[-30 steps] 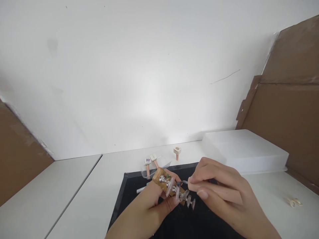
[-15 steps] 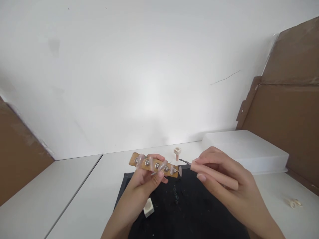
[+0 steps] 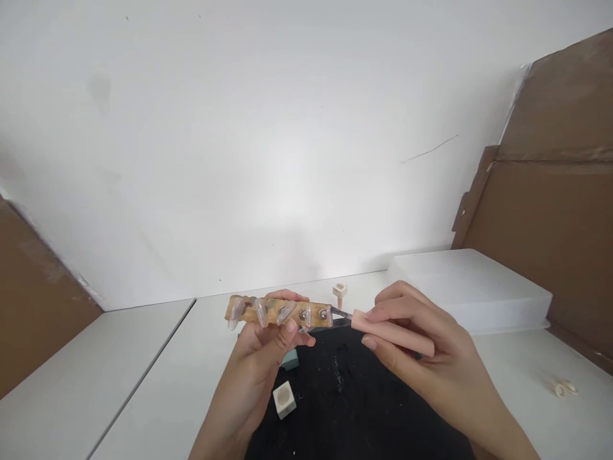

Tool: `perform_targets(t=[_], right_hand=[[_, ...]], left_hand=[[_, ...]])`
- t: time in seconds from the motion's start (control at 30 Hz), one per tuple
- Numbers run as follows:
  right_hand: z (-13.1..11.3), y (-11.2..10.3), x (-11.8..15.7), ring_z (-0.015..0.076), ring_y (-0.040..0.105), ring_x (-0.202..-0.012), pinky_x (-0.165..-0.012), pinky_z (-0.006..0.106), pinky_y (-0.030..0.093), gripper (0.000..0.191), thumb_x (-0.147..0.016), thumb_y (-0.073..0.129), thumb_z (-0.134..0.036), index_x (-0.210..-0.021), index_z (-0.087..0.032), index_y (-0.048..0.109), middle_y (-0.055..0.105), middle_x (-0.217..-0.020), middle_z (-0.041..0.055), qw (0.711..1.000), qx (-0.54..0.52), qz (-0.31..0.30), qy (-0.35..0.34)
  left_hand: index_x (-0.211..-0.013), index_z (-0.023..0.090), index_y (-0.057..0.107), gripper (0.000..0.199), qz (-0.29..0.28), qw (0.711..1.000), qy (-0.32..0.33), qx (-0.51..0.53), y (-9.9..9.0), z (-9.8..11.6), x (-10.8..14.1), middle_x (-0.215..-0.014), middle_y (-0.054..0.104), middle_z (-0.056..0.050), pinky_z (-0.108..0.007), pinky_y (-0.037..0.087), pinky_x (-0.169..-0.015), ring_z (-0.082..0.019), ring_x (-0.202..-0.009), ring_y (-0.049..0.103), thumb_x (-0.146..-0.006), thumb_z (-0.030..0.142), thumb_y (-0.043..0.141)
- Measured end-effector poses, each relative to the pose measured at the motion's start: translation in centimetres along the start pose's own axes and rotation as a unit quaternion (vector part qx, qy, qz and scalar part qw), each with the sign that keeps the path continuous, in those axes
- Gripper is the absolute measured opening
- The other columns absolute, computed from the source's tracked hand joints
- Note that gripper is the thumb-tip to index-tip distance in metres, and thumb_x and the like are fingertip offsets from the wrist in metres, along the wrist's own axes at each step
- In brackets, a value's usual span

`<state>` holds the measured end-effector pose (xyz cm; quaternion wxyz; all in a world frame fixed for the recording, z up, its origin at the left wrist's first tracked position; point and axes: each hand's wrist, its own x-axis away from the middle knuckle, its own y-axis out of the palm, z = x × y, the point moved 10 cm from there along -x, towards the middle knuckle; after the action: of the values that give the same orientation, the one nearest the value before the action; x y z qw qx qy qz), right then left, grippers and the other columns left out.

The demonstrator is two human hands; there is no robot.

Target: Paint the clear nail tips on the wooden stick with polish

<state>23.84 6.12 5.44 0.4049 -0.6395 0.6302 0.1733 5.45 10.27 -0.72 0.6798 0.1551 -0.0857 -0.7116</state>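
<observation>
My left hand (image 3: 271,342) is closed round a narrow wooden strip (image 3: 274,312), held nearly level above the black mat (image 3: 354,396). Along it sit several clear nail tips (image 3: 260,312), with shiny round metal mounts beside or under them. My right hand (image 3: 416,345) pinches a pale pink, tube-shaped handle (image 3: 390,333) between thumb and fingers. From that handle a thin dark brush (image 3: 341,313) points left to the strip's right end, at or very near the last nail tip (image 3: 329,315); contact I cannot tell.
A whitish cube with a round top (image 3: 285,400) and a teal block (image 3: 290,360) stand by my left wrist. Behind is a small white block on a pink stem (image 3: 340,292). A white box (image 3: 474,287) and small beige rings (image 3: 561,388) lie right. Cardboard (image 3: 550,191) flanks the white wall.
My left hand has shifted the strip left and turned it more level. The brush in my right hand has moved left and slightly down to the strip's end. The teal block has come into view.
</observation>
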Motion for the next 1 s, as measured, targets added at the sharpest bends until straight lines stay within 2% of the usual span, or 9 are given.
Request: perform_targets(t=[0.3,0.5,0.67,0.87,1.0], right_hand=[[-0.56,0.22,-0.41,0.0133,0.057,-0.062,-0.049,0.022,0.044,0.022,-0.081,0.064,-0.006,-0.09,-0.026,0.064,0.059,-0.076,-0.002,1.0,0.0,-0.006,-0.016],[-0.51,0.54,-0.36,0.0116,0.055,-0.058,-0.049,0.021,0.043,0.021,-0.079,0.064,-0.005,-0.086,-0.025,0.062,0.06,-0.071,-0.0034,0.999,-0.009,-0.035,-0.008],[-0.83,0.8,-0.4,0.0101,0.056,-0.058,-0.052,0.02,0.044,0.023,-0.078,0.065,-0.003,-0.086,-0.025,0.061,0.061,-0.07,-0.0046,0.998,-0.013,-0.057,-0.024],[-0.81,0.22,-0.28,0.0125,0.055,-0.058,-0.05,0.023,0.044,0.021,-0.082,0.063,-0.007,-0.09,-0.026,0.061,0.059,-0.071,-0.0031,0.999,-0.005,-0.006,-0.035],[-0.85,0.04,-0.13,0.0122,0.054,-0.057,-0.048,0.023,0.041,0.019,-0.084,0.062,-0.009,-0.09,-0.027,0.061,0.057,-0.071,-0.0033,1.0,0.006,0.007,-0.028]], left_hand=[[-0.091,0.024,0.071,0.018,0.019,1.0,0.008,-0.004,-0.01,0.44,0.39,-0.104,0.067,-0.002,-0.033,0.053,-0.074,-0.016,-0.075,0.062,-0.076,0.029,0.078],[-0.092,0.024,0.072,0.018,0.031,0.999,0.009,0.007,-0.2,0.34,0.12,-0.105,0.066,-0.002,-0.03,0.053,-0.072,-0.017,-0.082,0.062,-0.075,0.028,0.078],[-0.095,0.024,0.071,0.019,0.029,0.999,0.004,0.013,-0.2,0.23,-0.13,-0.103,0.066,-0.002,-0.028,0.052,-0.073,-0.015,-0.078,0.061,-0.077,0.028,0.076],[-0.091,0.025,0.072,0.016,0.016,1.0,0.016,-0.009,-0.19,0.42,0.05,-0.104,0.066,-0.003,-0.029,0.052,-0.07,-0.018,-0.082,0.06,-0.076,0.029,0.077],[-0.092,0.027,0.073,0.016,0.001,1.0,0.011,-0.019,-0.02,0.31,0.35,-0.103,0.066,-0.002,-0.031,0.051,-0.072,-0.017,-0.078,0.059,-0.077,0.031,0.076]])
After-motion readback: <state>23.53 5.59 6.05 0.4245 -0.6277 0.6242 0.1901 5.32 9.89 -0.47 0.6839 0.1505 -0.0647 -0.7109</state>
